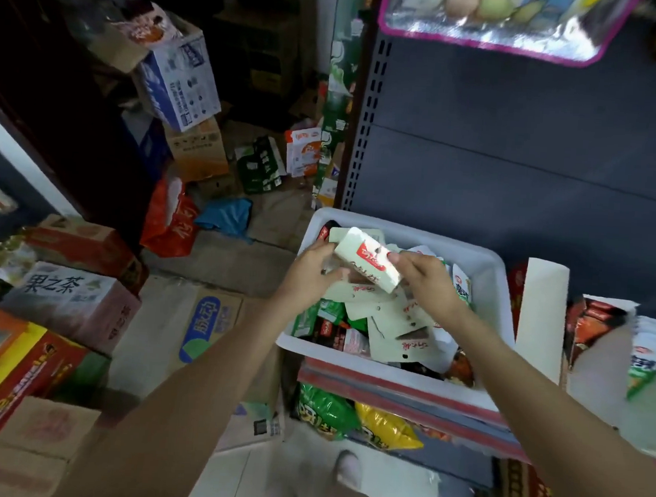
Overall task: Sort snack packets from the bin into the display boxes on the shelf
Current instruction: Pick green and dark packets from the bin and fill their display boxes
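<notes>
A white plastic bin [488, 271] stands on the shelf edge, full of snack packets: several pale packets with red script [395, 317] and green ones [328, 313]. Over the bin, both hands hold one white packet with a red label [366, 260]. My left hand [311, 276] grips its left end from below. My right hand [426, 279] pinches its right end with thumb on top. Open display boxes [601, 342] with orange-brown and green-white packets stand on the shelf to the right of the bin.
A dark shelf back panel [517, 144] rises behind the bin. Green and yellow snack bags [358, 419] lie on the shelf below. Cardboard cartons [70, 298] crowd the floor to the left, with a red bag [170, 219] and blue bag [228, 215] further back.
</notes>
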Available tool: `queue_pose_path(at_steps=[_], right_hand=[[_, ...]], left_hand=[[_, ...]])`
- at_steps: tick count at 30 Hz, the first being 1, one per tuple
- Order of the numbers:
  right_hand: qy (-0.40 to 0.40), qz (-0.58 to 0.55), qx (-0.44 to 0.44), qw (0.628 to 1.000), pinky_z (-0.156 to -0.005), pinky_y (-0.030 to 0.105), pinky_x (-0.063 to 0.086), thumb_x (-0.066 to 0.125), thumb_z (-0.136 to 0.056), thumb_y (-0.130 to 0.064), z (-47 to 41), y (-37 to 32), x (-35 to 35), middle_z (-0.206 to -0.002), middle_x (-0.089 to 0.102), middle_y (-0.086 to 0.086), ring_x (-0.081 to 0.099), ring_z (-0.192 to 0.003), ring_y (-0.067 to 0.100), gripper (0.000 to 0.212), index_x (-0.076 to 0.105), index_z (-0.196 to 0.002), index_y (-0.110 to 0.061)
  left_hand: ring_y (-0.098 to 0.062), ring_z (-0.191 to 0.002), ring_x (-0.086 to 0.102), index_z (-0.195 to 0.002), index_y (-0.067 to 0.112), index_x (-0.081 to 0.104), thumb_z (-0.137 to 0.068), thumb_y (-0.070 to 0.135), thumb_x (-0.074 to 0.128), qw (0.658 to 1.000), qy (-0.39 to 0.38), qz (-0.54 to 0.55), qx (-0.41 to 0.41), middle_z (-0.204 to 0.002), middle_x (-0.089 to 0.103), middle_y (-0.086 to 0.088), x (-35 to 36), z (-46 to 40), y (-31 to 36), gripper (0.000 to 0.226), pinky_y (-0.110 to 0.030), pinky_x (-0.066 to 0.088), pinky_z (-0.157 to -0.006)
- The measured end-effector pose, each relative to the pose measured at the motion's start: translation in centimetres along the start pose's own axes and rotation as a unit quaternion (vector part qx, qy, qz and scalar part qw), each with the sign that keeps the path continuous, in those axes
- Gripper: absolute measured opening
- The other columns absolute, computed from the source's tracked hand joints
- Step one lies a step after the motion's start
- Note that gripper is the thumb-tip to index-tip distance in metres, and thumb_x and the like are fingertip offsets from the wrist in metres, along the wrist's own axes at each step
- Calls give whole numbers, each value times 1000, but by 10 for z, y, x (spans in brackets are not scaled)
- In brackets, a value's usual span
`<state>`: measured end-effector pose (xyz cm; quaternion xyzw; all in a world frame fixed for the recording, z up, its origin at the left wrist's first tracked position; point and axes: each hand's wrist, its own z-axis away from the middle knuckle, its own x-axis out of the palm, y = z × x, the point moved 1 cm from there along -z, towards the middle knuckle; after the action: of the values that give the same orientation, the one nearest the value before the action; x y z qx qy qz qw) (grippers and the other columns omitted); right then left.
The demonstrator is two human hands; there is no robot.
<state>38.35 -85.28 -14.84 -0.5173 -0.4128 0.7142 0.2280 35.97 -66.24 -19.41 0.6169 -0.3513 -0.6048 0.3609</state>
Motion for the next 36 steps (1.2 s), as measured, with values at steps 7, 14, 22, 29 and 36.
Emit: queue_pose_path(at_steps=[7, 14, 22, 29, 36], right_hand=[[129, -275, 76, 950, -77, 30, 56, 36, -101, -37, 31, 10, -17, -99, 72, 9, 68, -92, 21, 42, 64, -110, -6], [160, -339, 64, 925, -75, 29, 57, 57, -92, -9, 61, 29, -62, -110, 69, 2, 67, -99, 17, 27, 53, -120, -12], [194, -292, 23, 936, -65, 27, 57, 52, -95, -6, 100, 82, -164, -94, 69, -2, 69, -89, 8, 17, 54, -112, -8], [169, -290, 15, 942, -61, 25, 54, 62, -88, -4, 133, 129, -227, -91, 73, -2, 71, -81, 12, 26, 52, -112, -11], [248, -230, 15, 941, -73, 30, 57, 61, -86, 2, 163, 164, -276, -100, 71, 4, 69, -90, 15, 20, 55, -101, -10]], left_hand=[[-18, -97, 60, -104, 7, 63, -93, 18, 57, 997, 10, -20, 72, -100, 66, -2, 6, 3, 55, 16, -31, 48, -81], [-13, -99, 63, -114, 13, 61, -94, 22, 56, 996, -8, 6, 85, -109, 69, 1, 52, 3, 108, 22, -34, 51, -85], [-5, -105, 59, -128, 35, 34, -89, 17, 63, 991, -100, 68, 59, -114, 58, 16, 153, 17, 180, 51, -26, 50, -86], [10, -96, 56, -127, 32, 33, -87, 13, 67, 991, -63, 111, 46, -108, 54, 26, 235, 26, 225, 56, -12, 49, -79], [-1, -95, 61, -130, 25, 36, -89, 6, 61, 989, -65, 118, 61, -113, 62, 5, 294, 23, 250, 52, -21, 52, -81]])
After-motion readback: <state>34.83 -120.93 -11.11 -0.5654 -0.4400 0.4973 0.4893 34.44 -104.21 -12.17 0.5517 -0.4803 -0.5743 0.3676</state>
